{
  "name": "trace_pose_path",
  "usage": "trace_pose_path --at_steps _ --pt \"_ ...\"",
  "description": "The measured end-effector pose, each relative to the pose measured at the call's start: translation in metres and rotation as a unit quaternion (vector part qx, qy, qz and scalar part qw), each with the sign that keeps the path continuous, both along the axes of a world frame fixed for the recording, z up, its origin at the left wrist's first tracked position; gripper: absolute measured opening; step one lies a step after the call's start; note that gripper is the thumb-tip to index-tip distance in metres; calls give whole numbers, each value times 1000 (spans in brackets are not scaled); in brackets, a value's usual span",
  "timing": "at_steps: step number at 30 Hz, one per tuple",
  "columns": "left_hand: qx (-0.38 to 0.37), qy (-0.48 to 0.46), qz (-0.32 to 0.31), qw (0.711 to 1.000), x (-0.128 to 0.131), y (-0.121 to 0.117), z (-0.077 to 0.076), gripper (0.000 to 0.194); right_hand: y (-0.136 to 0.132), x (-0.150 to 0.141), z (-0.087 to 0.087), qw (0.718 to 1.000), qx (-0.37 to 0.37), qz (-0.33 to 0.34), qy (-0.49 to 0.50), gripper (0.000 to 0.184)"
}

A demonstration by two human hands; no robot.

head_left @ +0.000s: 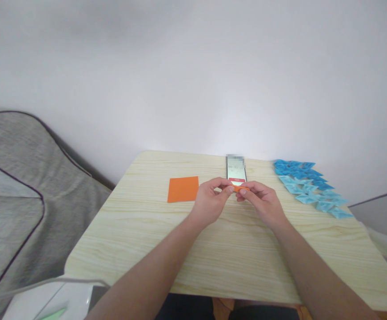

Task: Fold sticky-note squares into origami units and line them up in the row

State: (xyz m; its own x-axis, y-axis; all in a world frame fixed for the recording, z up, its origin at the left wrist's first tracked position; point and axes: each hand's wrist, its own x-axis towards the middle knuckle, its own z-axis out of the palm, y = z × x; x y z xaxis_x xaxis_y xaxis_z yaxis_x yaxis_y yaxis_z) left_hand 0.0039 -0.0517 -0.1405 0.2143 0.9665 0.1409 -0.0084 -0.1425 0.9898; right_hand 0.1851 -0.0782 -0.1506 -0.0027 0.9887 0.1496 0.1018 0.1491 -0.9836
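My left hand (210, 201) and my right hand (261, 199) meet over the middle of the wooden table (213, 253). Both pinch a small folded piece of orange paper (237, 189) between thumbs and fingertips, just above the tabletop. A flat square stack of orange paper (183, 189) lies to the left of my left hand. A phone (236, 171) with a lit screen lies just beyond my hands.
Several folded blue paper pieces (308, 186) are spread along the table's far right edge. A grey cushioned seat (23, 191) stands to the left. A white wall rises behind the table. A white object with a cable (46, 298) sits at the lower left.
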Motion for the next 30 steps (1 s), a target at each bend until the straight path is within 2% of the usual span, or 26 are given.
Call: trace_pose_path --at_steps 9,19,30 --pt "-9 6 -22 1000 1 -1 1 24 -1 -2 2 998 32 -12 -57 24" --pt "10 -5 -52 999 -1 -1 3 21 -3 -1 2 995 38 -24 -85 20" --pt "62 40 -3 997 0 1 -3 17 -2 -2 2 995 42 -39 -85 23"
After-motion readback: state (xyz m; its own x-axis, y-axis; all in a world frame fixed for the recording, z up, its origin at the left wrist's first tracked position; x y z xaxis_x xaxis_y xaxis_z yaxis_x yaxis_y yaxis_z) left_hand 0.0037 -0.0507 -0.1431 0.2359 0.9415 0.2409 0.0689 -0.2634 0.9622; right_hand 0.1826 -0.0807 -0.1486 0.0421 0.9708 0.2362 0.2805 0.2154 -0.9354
